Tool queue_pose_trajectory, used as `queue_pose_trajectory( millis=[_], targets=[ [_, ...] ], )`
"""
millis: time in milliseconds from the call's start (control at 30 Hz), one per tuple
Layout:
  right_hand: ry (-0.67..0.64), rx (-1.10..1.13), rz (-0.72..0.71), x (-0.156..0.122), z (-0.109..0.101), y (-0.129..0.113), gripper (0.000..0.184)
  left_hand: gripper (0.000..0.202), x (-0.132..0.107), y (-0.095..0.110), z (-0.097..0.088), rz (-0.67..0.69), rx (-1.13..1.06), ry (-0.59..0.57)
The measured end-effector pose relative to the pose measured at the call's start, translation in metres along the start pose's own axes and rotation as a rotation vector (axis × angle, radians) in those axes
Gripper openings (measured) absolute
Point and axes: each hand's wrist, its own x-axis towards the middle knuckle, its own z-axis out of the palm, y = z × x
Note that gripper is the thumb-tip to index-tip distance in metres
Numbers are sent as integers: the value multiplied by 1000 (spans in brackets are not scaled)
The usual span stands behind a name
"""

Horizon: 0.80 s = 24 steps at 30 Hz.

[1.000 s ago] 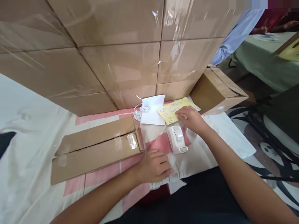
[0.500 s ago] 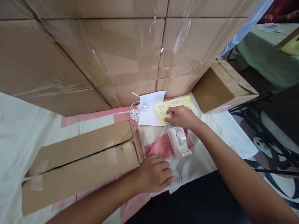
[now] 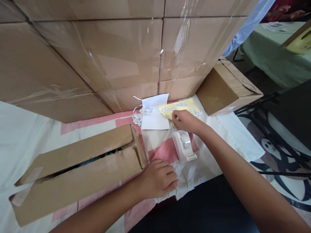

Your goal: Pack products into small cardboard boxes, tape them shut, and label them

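My right hand [image 3: 186,121] is pinched at the near left edge of a yellow sheet of paper [image 3: 187,105], which bends up towards the fingertips. Small white slips with printed outlines lie scattered over that sheet. To its left is a white sheet of paper [image 3: 156,119], with a heap of cut paper scraps [image 3: 142,115] at its left edge. My left hand [image 3: 160,178] rests palm down on the cloth, holding nothing, its fingers loosely bent. Between the hands stands a white tape dispenser [image 3: 183,147] with a roll of clear tape.
A wall of taped cardboard boxes [image 3: 116,51] rises behind the papers. A long cardboard box [image 3: 97,165] with parted flaps lies at left, by my left forearm. Another box [image 3: 233,87] lies on its side at right. Another person's hands [image 3: 284,13] show at the far right.
My right hand's fingers have closed at the yellow sheet, whose near left edge has bent upwards. The long box's flaps have parted wider. My left hand stays in place on the cloth.
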Motion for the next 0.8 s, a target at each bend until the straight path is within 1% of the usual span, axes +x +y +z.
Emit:
queue_pose_trajectory(
  millis=[133,233,333,433,567,667,733,800],
  targets=[
    [11,42,4,-1,0,6,15,32,0,0,0,0,16,4],
    [-11,92,29,-5,-4,6,12,33,1,1,-1,5,28,8],
    [-27,164,40,-11,-10,4,15,33,1,1,-2,5,28,-4],
    [-11,334,10,-17,-13,2,17,33,1,0,-2,8,33,-2],
    [-39,623,-75,-21,-17,-3,22,33,1,1,-1,8,32,1],
    [36,736,-149,-25,-17,-19,23,32,2,1,-1,10,27,19],
    [84,800,-207,-30,-12,-38,20,33,2,2,-2,16,35,25],
    [81,872,-263,-35,-1,-60,17,33,3,2,-2,14,45,9]
  ],
)
